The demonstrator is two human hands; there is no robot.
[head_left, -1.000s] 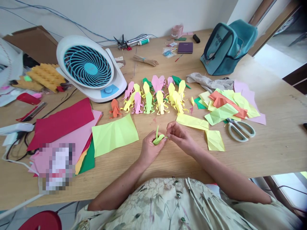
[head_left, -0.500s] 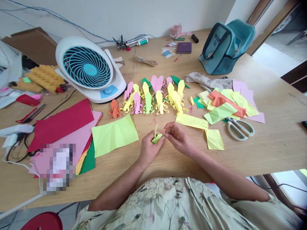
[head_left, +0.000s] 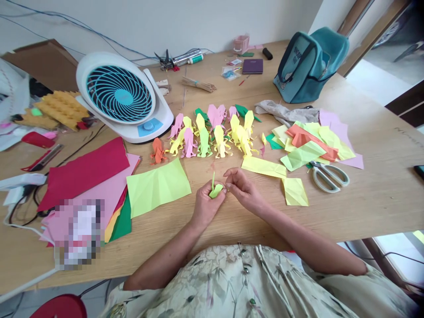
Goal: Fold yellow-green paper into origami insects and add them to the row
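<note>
My left hand [head_left: 205, 203] holds a small folded piece of light green paper [head_left: 216, 191] between thumb and fingers, with one narrow strip of it standing upright. Close beside it, my right hand [head_left: 244, 189] has thumb and forefinger pinched near the left thumb's tip. What lies between the right fingertips is too small to make out. Beyond my hands stand several folded paper figures in yellow, pink and green [head_left: 204, 143], with an orange figure [head_left: 157, 150] at the left end. A creased light green sheet [head_left: 159, 187] lies left of my hands.
Yellow paper pieces [head_left: 263, 168], scissors [head_left: 329, 177] and a heap of coloured papers [head_left: 311, 137] lie to the right. Left are stacked coloured sheets [head_left: 88, 172], a cutter knife [head_left: 44, 158] and a fan [head_left: 124, 97]. A teal bag [head_left: 308, 66] stands at the back right.
Both hands stay nearly in place; the folded green paper is turned slightly, its flat part showing more rounded. The view has shifted a little.
</note>
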